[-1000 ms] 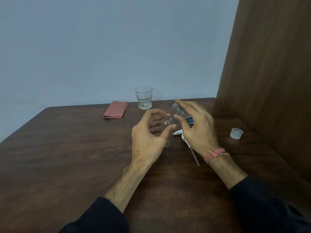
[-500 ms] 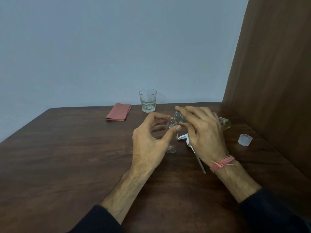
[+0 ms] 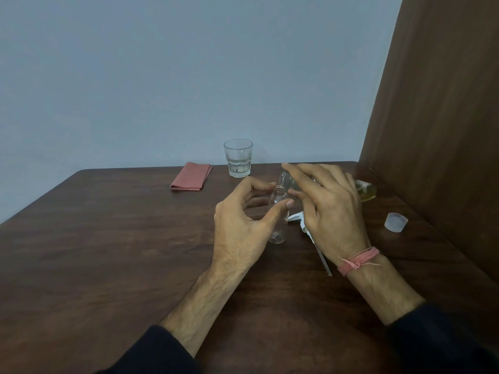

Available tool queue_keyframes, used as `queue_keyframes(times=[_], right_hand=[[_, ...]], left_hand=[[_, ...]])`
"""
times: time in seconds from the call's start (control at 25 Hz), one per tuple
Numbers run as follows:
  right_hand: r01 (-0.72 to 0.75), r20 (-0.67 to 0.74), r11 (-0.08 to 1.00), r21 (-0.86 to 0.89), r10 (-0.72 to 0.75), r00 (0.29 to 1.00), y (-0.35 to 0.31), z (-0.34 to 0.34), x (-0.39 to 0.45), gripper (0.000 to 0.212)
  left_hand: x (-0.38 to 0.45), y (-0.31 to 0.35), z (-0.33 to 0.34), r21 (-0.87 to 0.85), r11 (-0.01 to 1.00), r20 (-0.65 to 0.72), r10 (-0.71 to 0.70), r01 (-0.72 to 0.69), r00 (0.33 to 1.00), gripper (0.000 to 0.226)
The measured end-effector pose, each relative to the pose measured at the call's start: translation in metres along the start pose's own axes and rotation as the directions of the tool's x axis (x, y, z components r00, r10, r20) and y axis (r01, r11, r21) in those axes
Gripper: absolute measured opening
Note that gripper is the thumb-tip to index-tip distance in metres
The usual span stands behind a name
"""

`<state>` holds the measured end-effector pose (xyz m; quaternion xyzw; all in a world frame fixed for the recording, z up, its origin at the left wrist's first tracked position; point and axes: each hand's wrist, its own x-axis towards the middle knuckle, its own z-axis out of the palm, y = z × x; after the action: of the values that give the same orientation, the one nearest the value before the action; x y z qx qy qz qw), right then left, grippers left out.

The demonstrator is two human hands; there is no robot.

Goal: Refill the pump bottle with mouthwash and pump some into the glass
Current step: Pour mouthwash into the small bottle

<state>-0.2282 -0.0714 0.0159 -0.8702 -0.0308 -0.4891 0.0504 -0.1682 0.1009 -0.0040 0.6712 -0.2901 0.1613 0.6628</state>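
At frame centre, left hand (image 3: 243, 225) grips the pump bottle (image 3: 278, 211); right hand (image 3: 326, 206) grips the tilted mouthwash bottle (image 3: 367, 191): best pour slowly, mouths aligned.

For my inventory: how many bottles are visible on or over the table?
2: a small clear pump bottle upright in the left hand, and a tilted mouthwash bottle in the right hand.

Small clear pump bottle (image 3: 278, 211): upright, uncapped. Mouthwash bottle (image 3: 366, 191): tipped neck-first toward it, yellowish liquid. White pump head (image 3: 298, 218): lying alongside. Glass (image 3: 238, 161): upright, apparently holding some liquid.
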Motion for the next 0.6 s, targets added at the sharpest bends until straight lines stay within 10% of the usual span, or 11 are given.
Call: queue_keyframes(times=[0.6], right_hand=[[0.070, 0.002, 0.995, -0.078, -0.070, 0.998, 0.0002, -0.0055, 0.0037, 0.063]], left_hand=[[0.0018, -0.0048, 0.0005, -0.002, 0.998, -0.021, -0.056, 0.056, 0.998, 0.040]])
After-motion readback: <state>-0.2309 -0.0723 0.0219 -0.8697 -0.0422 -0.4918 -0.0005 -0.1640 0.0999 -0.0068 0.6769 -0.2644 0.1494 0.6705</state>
